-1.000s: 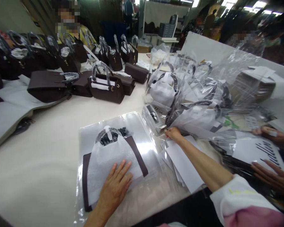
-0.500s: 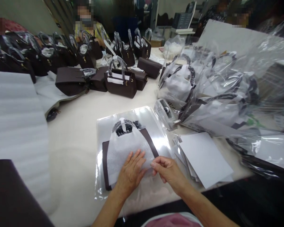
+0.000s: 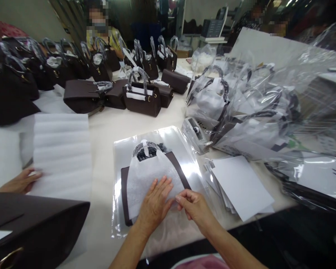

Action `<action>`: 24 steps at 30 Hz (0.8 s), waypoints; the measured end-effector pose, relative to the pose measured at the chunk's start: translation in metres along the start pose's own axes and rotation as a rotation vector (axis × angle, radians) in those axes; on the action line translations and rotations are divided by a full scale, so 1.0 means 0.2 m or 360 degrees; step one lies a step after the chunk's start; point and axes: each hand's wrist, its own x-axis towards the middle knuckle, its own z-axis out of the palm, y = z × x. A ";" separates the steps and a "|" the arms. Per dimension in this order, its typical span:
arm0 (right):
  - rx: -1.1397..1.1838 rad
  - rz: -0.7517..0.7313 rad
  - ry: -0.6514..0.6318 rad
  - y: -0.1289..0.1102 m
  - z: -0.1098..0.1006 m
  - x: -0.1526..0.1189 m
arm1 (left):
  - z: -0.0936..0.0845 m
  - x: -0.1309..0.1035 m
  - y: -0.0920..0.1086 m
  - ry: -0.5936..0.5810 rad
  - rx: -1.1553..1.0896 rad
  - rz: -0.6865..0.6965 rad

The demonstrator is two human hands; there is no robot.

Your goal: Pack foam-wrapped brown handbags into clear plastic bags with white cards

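Observation:
A dark brown handbag (image 3: 124, 198) lies on a stack of clear plastic bags (image 3: 118, 158). A thin white wrapping sheet (image 3: 141, 179) covers most of its front, and its film-wrapped handles (image 3: 146, 148) point away from me. My left hand (image 3: 156, 201) rests flat on the sheet with fingers stretched out. At the sheet's lower right edge, my right hand (image 3: 192, 206) pinches it between thumb and forefinger; the fingertips almost meet my left thumb.
Left, a co-worker's hand (image 3: 24, 180) touches a white foam sheet (image 3: 62, 153) behind a large brown bag (image 3: 39, 220). Several handbags (image 3: 142, 99) stand at the back. Plastic-wrapped bags (image 3: 212, 95) and white cards (image 3: 242, 183) are on the right.
My right hand has shifted slightly left and down along the sheet. At left, the co-worker's hand has come into view, the foam sheet has moved, and the large brown bag shows more.

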 end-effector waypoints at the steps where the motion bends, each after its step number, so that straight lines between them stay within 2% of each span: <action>1: 0.0006 -0.0009 -0.0006 0.00 0.01 0.00 | 0.00 0.00 0.00 0.0007 -0.0001 0.0005; 11: 0.0047 0.0100 0.0108 0.05 0.03 0.02 | -0.02 0.02 0.01 -0.0092 0.0034 0.0001; 17: 0.0303 0.0309 0.0297 0.09 0.06 -0.06 | -0.02 0.04 0.01 -0.0111 0.0029 0.0042; 21: 0.0422 0.0299 0.0486 0.15 0.07 -0.07 | -0.02 0.05 0.01 -0.0102 0.0053 0.0051; 24: 0.0405 0.0243 0.0550 0.19 0.07 -0.06 | -0.02 0.06 0.02 -0.0110 0.0057 0.0060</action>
